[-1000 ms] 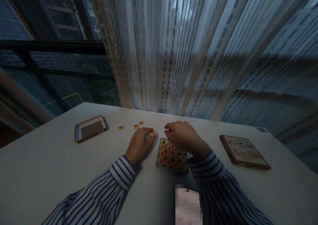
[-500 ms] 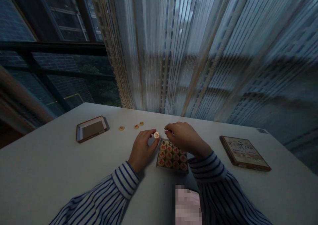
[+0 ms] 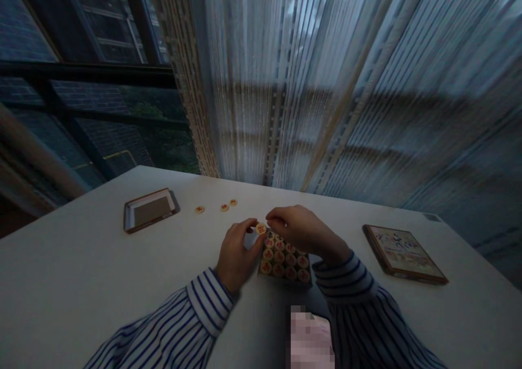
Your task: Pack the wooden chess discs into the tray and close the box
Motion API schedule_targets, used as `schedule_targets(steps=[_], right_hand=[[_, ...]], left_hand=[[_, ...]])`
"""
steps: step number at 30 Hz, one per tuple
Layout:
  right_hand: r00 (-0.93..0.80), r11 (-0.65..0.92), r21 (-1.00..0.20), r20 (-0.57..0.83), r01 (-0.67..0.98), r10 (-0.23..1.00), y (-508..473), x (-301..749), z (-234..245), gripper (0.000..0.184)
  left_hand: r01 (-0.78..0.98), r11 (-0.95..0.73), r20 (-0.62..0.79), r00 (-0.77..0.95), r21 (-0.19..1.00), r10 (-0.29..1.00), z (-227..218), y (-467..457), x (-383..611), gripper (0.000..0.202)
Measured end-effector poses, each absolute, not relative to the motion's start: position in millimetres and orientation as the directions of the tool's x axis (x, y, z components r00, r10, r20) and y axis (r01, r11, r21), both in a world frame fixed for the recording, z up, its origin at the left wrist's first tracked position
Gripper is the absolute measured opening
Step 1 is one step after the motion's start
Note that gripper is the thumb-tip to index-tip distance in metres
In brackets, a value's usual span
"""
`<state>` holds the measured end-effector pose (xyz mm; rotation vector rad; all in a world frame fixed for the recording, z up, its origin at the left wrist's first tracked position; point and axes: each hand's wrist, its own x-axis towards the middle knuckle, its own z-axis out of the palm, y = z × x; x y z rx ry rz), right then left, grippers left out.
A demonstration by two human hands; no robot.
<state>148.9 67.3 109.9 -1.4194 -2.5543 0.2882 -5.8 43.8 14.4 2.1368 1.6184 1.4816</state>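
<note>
My left hand [image 3: 238,255] pinches a round xiangqi piece [image 3: 261,228] between thumb and fingers, its red-marked face toward me. The piece is just beyond the far left corner of a box [image 3: 285,285] filled with rows of xiangqi pieces [image 3: 279,256], most showing red characters. Over the far side of that box, my right hand [image 3: 304,230] is closed, fingertips bent together close beside the held piece. Whether anything is between those fingers is hidden. Part of the box's far rows lies under my right hand.
Three loose pieces [image 3: 224,208] lie on the white table [image 3: 163,282] beyond my left hand. Farther left is an open box lid or tray [image 3: 150,211]. A flat printed box [image 3: 403,252] rests at right. A pixelated pink-screened object [image 3: 312,339] sits near me.
The held piece has turned in my left fingers and moved slightly right and toward me. My right fingertips have come in closer to it.
</note>
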Motion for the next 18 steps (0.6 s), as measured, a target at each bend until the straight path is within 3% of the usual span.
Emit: schedule_targets(steps=[18], right_hand=[[-0.551,0.527,-0.397,0.062,0.751,0.832,69.3,146.5,104.6,0.025]], left_hand=[[0.703,-0.48,0.68,-0.006,0.524,0.733,14.9,40.3,-5.8,0.022]])
